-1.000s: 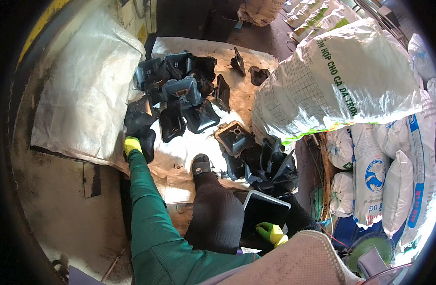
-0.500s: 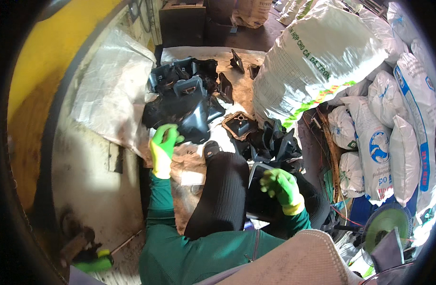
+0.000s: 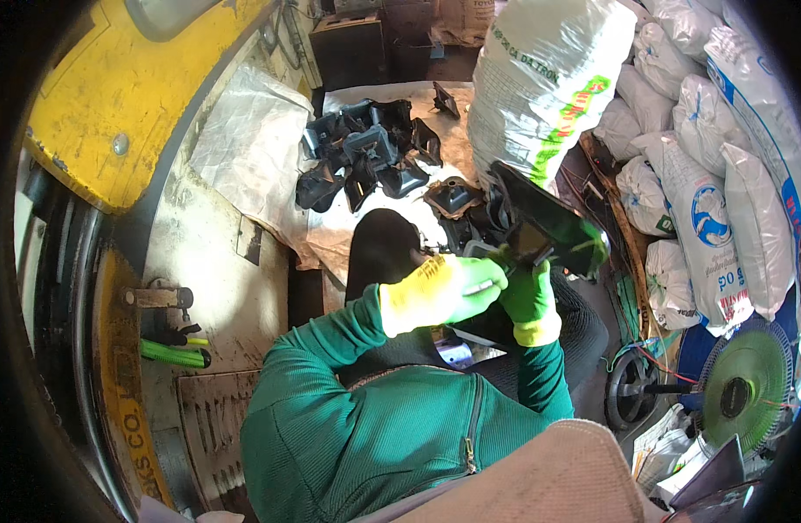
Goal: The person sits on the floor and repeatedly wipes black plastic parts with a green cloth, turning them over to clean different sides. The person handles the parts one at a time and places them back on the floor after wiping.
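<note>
A glossy black plastic part [image 3: 553, 218], flared like a shallow funnel, is raised over my lap. Below its narrow end, my right hand [image 3: 528, 305], in a green and yellow glove, is closed around it. My left hand [image 3: 457, 292], gloved the same way, is closed beside that end. A thin pale strip shows at its fingers, too small to name. Several similar black plastic parts [image 3: 370, 144] lie heaped on the pale sheet ahead of me. One more black part with a brownish rim [image 3: 453, 197] lies nearer my knees.
A large white woven sack [image 3: 548, 78] stands just beyond the raised part. Several filled white bags [image 3: 671, 105] are stacked on the right. A round green fan [image 3: 736, 383] and a black handwheel [image 3: 631, 390] are at lower right. Yellow machinery [image 3: 130, 113] borders the left side.
A black part has come up from the heap into my right hand. My left hand has moved from the heap rightward to meet it. The view has shifted.
</note>
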`<move>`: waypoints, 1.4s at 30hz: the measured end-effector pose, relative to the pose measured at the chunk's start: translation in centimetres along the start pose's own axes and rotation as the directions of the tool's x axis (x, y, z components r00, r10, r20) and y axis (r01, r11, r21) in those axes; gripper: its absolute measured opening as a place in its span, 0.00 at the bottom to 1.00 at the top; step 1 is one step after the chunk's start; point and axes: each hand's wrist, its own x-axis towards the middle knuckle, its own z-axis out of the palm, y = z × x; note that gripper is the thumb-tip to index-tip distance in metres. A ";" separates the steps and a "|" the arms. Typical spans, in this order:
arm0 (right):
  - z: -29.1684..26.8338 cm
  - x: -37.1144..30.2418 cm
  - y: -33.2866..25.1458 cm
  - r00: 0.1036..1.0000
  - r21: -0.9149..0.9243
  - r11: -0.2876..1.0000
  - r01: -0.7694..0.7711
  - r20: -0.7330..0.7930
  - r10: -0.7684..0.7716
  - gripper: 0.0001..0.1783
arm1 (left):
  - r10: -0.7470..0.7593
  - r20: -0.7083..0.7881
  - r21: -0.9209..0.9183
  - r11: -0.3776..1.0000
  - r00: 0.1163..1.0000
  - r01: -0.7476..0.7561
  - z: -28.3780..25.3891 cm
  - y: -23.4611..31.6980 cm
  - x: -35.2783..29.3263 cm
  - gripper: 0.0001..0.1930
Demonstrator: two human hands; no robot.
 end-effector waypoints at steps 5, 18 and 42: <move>-7.1 -9.2 -2.5 0.895 -0.713 0.701 0.023 -0.297 -0.332 0.28 | -0.452 0.220 -0.653 0.591 0.865 0.474 0.6 -1.2 2.2 0.23; -17.0 -10.4 4.1 0.914 -0.886 -0.381 -0.263 -0.102 -0.392 0.26 | -0.454 0.268 -0.774 0.424 0.850 0.470 6.8 -0.7 4.2 0.22; -15.2 -11.2 5.2 0.697 -0.916 0.386 -0.108 -0.347 -0.628 0.16 | -0.643 0.245 -0.281 0.669 0.725 0.688 7.0 -3.6 -6.0 0.18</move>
